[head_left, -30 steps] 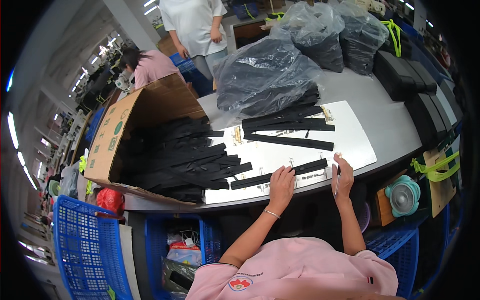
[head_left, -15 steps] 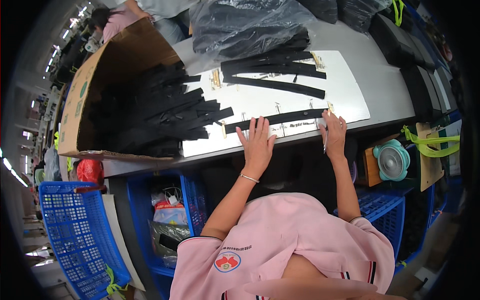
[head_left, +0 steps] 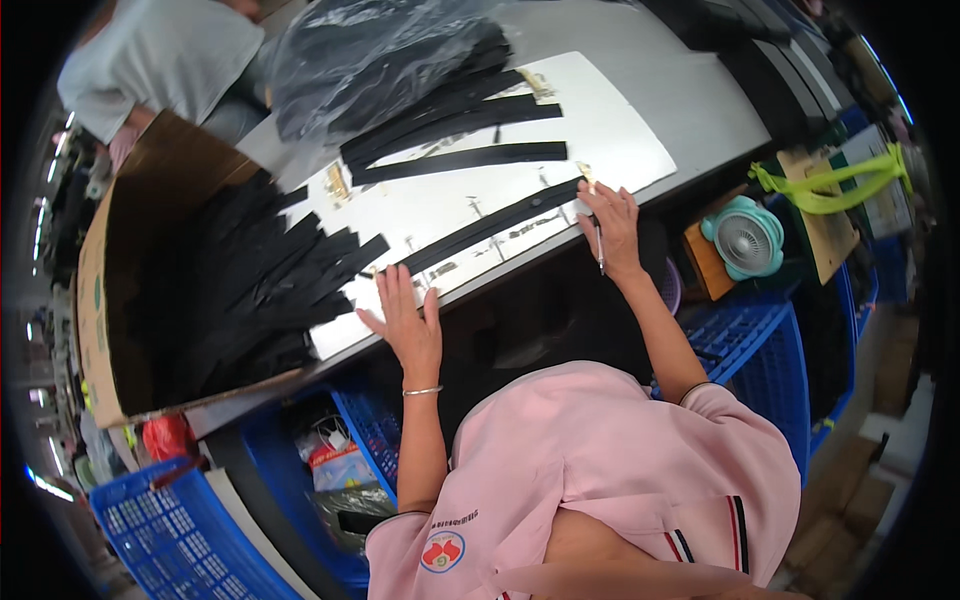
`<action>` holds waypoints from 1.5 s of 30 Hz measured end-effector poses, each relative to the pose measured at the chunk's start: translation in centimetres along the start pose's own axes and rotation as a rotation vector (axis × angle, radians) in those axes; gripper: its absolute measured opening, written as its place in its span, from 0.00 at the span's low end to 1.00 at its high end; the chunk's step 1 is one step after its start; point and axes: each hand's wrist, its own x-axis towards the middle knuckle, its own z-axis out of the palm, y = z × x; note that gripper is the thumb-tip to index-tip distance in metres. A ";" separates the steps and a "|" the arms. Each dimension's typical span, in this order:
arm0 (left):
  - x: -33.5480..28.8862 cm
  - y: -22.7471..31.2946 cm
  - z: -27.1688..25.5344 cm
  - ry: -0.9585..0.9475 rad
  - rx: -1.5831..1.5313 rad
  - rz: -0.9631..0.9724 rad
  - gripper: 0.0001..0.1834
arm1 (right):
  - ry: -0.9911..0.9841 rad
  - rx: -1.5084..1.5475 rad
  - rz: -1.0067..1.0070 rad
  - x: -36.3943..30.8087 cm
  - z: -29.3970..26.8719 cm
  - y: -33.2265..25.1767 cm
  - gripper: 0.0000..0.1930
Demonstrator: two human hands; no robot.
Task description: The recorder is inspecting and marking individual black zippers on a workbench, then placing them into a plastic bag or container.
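Note:
A long black fabric strip (head_left: 490, 228) lies along the near edge of a white board (head_left: 620, 130) with dark markings on it. My left hand (head_left: 408, 325) is open, its fingertips at the strip's left end. At the other end, the fingertips of my right hand (head_left: 615, 232) rest on the strip. A slim silver pen (head_left: 600, 248) is tucked in that hand and points back toward me. Farther up the board lie more black strips (head_left: 465, 162), some overlapping.
At left, a cardboard box (head_left: 92, 325) tipped toward the board spills a heap of black strips (head_left: 235, 275). Clear plastic (head_left: 345, 60) covers dark material at the back. Blue baskets (head_left: 180, 520), a teal fan (head_left: 743, 238) and a person (head_left: 165, 65) are around the table.
My view has turned, tilting the board in the picture. My left hand has shifted along the strip to its left end. My right hand stays by the right end with the pen.

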 end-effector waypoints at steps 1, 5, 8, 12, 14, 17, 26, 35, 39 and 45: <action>0.0 0.0 -0.2 0.004 0.011 -0.003 0.32 | 0.013 0.055 0.015 0.1 0.0 -0.3 0.22; 0.2 0.2 0.0 0.010 -0.001 0.011 0.32 | 0.027 0.127 0.061 -0.1 0.0 0.2 0.23; 0.1 0.3 0.2 0.027 -0.002 0.010 0.32 | 0.013 0.151 0.091 0.0 0.0 0.4 0.23; 0.3 0.3 0.6 0.040 0.003 0.002 0.32 | -0.035 0.142 0.100 0.9 -0.7 0.3 0.21; 0.3 0.4 0.5 0.049 0.004 -0.019 0.32 | -0.030 0.189 0.104 1.9 -0.8 -0.5 0.21; 0.2 0.5 0.4 0.072 -0.019 -0.018 0.33 | -0.012 0.292 0.077 4.4 -1.2 -3.9 0.17; 0.2 0.6 0.2 0.072 -0.054 -0.014 0.33 | -0.467 1.166 0.400 7.7 4.7 -17.4 0.10; 0.3 0.7 0.2 0.074 -0.088 -0.027 0.33 | -0.477 0.886 0.113 6.9 9.2 -17.8 0.11; 0.2 0.7 0.0 0.073 -0.094 -0.038 0.33 | -0.458 0.823 0.072 7.0 9.0 -18.2 0.12; 0.2 0.7 0.3 0.082 -0.083 -0.026 0.33 | -0.369 0.861 0.094 7.0 8.4 -18.9 0.14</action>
